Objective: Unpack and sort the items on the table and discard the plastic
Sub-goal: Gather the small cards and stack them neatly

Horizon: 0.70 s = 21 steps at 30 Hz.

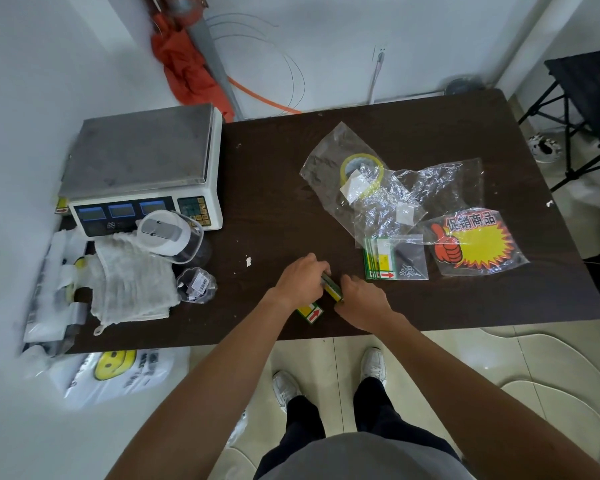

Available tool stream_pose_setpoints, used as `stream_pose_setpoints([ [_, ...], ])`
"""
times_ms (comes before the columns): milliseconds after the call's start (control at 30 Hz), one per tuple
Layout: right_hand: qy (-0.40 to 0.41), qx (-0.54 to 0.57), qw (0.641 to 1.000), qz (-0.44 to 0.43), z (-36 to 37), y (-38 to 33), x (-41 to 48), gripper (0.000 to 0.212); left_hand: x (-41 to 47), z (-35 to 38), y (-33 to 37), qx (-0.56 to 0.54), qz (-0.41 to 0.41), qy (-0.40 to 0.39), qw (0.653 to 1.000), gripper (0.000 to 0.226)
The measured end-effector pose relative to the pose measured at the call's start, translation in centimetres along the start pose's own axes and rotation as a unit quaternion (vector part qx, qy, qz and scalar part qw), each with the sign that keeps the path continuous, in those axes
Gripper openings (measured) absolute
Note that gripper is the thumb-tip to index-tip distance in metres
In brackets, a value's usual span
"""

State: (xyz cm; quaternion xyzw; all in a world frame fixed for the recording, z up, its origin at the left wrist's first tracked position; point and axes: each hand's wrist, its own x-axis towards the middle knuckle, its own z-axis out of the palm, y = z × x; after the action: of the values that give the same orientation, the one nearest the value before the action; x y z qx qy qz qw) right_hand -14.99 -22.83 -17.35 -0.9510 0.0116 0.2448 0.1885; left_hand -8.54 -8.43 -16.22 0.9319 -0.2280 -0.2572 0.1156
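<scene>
My left hand (300,277) and my right hand (362,303) both grip a stack of green-and-yellow sign cards (332,288), held on edge just above the dark table (278,188). One loose sign card (310,312) with a red arrow lies flat under my left wrist. Further right, another stack of sign cards (378,259) lies partly inside a small clear zip bag (411,261) that holds screws. A yellow tape roll (361,169) sits inside a crumpled clear plastic bag (388,195). A bagged promo sign (475,242) with a red thumb lies at the right.
A weighing scale (142,168) stands at the table's far left. In front of it are a clear jug (174,237), a white cloth (132,282), a small bagged item (196,285) and white bags (56,282). A smiley plastic bag (118,372) hangs below the table's front edge.
</scene>
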Motion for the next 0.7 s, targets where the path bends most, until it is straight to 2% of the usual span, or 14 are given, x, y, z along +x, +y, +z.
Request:
stream_pose_setpoints([
  [67,0.026,-0.008,1.0,-0.009,-0.1,0.3,-0.2,0.03,-0.1,0.1,-0.3,0.003,0.005,0.019,1.0,0.028],
  [167,0.048,-0.034,0.998,-0.024,-0.3,0.9,-0.6,0.033,-0.4,0.2,-0.5,0.011,0.014,0.051,0.999,0.024],
  [367,0.043,-0.081,0.995,-0.035,-0.2,1.7,-1.6,0.031,-0.9,0.8,-0.9,0.051,0.025,0.082,0.995,0.038],
  [567,0.054,-0.011,0.998,-0.002,0.7,1.1,-2.2,0.022,-0.9,0.9,-0.5,0.061,0.041,0.092,0.993,0.029],
  [700,0.067,0.031,0.997,0.01,0.7,0.9,-2.2,0.014,-1.0,0.9,-0.5,0.024,0.023,0.086,0.996,0.023],
])
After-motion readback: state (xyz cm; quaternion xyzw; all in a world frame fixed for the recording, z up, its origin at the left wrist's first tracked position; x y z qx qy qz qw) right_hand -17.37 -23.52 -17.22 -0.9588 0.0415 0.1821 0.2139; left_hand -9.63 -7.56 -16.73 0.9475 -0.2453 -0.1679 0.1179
